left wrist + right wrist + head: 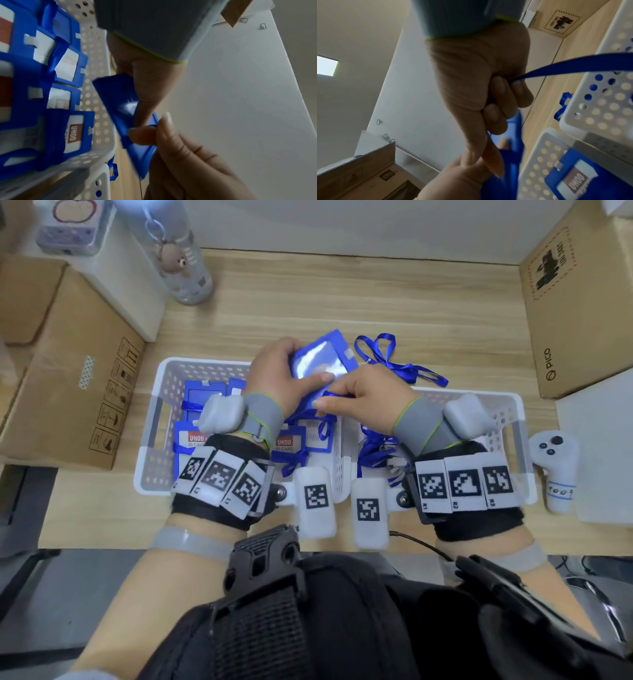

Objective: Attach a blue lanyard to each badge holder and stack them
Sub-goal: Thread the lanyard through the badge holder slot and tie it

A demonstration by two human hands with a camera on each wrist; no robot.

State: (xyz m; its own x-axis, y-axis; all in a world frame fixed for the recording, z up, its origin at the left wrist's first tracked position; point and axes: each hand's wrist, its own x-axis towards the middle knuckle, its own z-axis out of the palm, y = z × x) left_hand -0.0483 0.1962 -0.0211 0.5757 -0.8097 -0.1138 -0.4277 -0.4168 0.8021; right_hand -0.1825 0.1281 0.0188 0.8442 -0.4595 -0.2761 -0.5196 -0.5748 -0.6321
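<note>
Left hand (281, 378) is gripping a blue badge holder (320, 361) at centre of the head view, thumb lying across its clear face, fingers wrapping its far edge. Holder is tilting, raised above the baskets. Right hand (364, 400) is closing around a blue lanyard (573, 66), fingers curling on the strap, fingertips pinching at the holder's lower edge, touching the left thumb. Strap is running off toward the right edge of the right wrist view. Left white perforated basket (161, 419) is holding more badge holders with lanyards (191, 419); right basket (510, 419) is holding loose lanyards (373, 453). Another loose lanyard (394, 361) is lying on the wooden table (342, 296) just above the right hand.
</note>
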